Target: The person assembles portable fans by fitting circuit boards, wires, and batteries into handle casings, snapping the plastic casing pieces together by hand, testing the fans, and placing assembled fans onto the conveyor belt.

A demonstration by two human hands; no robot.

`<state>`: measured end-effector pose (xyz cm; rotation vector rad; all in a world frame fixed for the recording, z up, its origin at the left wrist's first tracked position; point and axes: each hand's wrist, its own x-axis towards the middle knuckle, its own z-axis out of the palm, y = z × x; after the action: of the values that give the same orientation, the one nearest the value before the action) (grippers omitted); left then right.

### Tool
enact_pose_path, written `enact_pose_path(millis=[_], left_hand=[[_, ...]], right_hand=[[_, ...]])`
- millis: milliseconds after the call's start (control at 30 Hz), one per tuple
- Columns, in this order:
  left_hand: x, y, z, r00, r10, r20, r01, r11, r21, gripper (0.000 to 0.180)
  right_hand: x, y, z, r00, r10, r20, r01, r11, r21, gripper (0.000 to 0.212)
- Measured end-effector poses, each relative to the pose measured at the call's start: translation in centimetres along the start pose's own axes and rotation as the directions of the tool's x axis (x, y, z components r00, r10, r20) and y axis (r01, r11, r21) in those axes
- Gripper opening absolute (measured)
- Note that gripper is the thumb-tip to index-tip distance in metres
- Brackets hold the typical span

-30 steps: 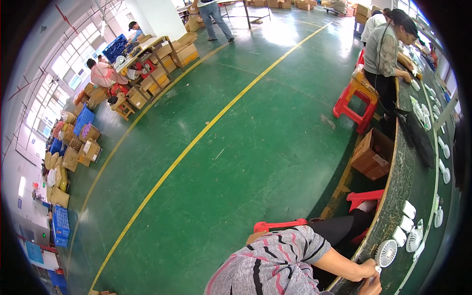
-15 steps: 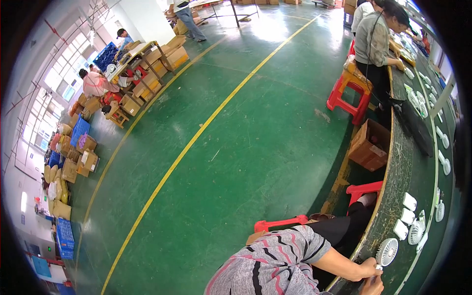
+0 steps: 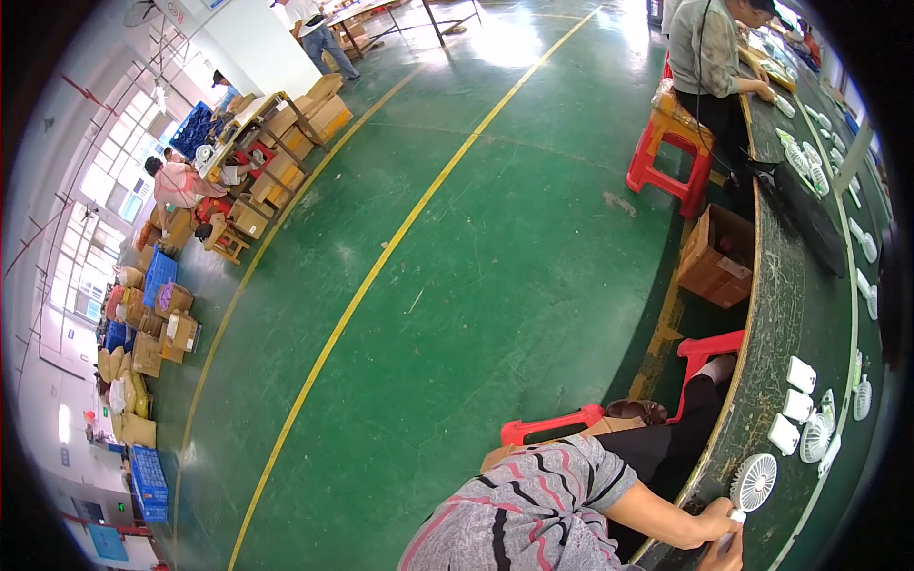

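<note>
A white handheld fan [image 3: 754,482] with a round slatted head is held over the dark green bench top [image 3: 709,487] at the lower right. My left hand [image 3: 718,521] is closed around its handle just below the head. Below it, my right hand [image 3: 725,554] is closed at the lower end of the handle, partly cut off by the frame edge. Past the fan lie several white box-shaped pieces [image 3: 798,406] in a row. Beside them are more white fans [image 3: 817,438].
A black bag or cloth [image 3: 804,224] lies farther up the bench. Red stools [image 3: 700,366] and an open cardboard box [image 3: 716,257] stand along its side. A co-worker [image 3: 709,52] works at the far end. Cartons and blue crates [image 3: 149,481] line the left; green floor [image 3: 457,324] lies between.
The whole view has shifted slightly. More of the fan's white handle shows between my hands, which keep their hold. The fans and white pieces on the bench stay in place.
</note>
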<state>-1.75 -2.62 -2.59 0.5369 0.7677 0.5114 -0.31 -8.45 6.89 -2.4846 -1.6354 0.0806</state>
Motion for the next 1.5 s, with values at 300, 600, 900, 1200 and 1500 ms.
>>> enact_pose_path(millis=[300, 600, 900, 1200, 1500], left_hand=[[4.5, -2.0, 2.4, 0.987, 0.157, 0.019, -0.158, 0.98, 0.124, 0.041], [4.0, 0.1, 2.5, 0.884, 0.423, 0.199, -0.462, 0.857, 0.229, 0.038], [5.3, -1.6, 2.9, 0.927, 0.289, 0.24, -0.331, 0.931, 0.157, 0.027], [4.5, -0.4, 2.7, 0.949, 0.186, 0.256, -0.232, 0.958, 0.165, 0.032], [3.8, 0.8, 4.1, 0.974, 0.063, 0.219, -0.097, 0.984, 0.148, 0.031]], right_hand=[[1.4, 3.0, 2.9, 0.927, 0.068, -0.368, -0.03, 0.994, 0.106, 0.028], [2.4, 5.5, 5.7, 0.828, 0.099, -0.552, 0.058, 0.964, 0.26, 0.032], [3.6, 7.3, 4.3, 0.863, 0.17, -0.476, 0.038, 0.918, 0.395, 0.033], [3.4, 9.3, 5.5, 0.899, 0.261, -0.352, -0.024, 0.831, 0.556, 0.046], [3.1, 10.3, 5.4, 0.881, 0.291, -0.373, -0.06, 0.851, 0.522, 0.049]])
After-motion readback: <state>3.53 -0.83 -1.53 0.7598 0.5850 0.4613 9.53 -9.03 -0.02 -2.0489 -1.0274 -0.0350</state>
